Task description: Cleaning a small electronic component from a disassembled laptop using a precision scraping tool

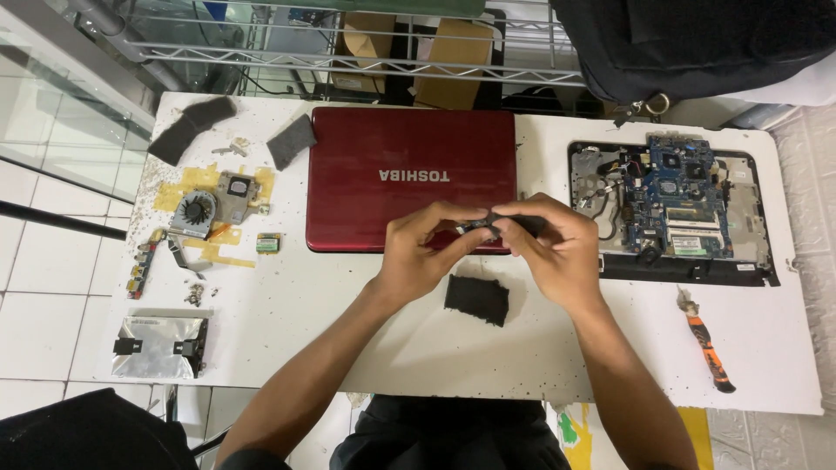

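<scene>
Both hands pinched shut on one small dark part point(484, 226): left hand point(427, 248), right hand point(553, 248), above red laptop lid point(409, 148).

A white table point(366, 339) carried a closed red laptop point(409, 178), an opened laptop base point(670, 209) with its circuit board showing, a cooling fan point(196, 213), dark foam pads point(476, 299), a silver drive point(159, 346) and an orange-handled tool point(707, 344).
</scene>
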